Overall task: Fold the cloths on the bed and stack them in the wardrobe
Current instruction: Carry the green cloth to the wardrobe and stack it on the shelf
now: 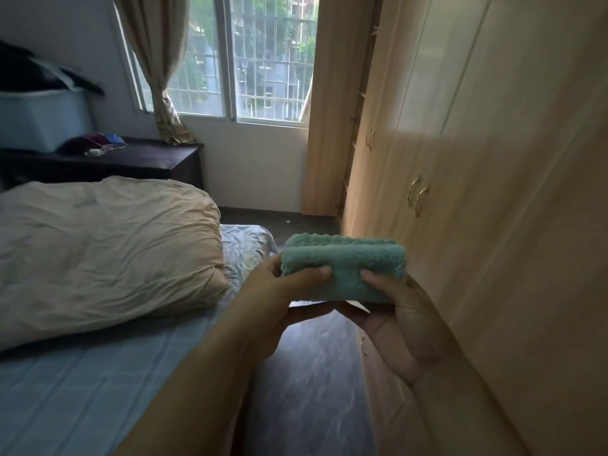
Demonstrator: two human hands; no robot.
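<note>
A small folded teal cloth is held in the air between the bed and the wardrobe. My left hand grips its left end, thumb on top. My right hand grips its right end, thumb pressed on the front face. The bed with a blue checked sheet lies to the left. The light wooden wardrobe fills the right side; its near doors with metal handles are shut, while a door farther back stands open.
A large beige pillow lies on the bed. A dark dresser with a blue storage box stands at the back left. A barred window with a tied curtain is behind. Dark floor runs between bed and wardrobe.
</note>
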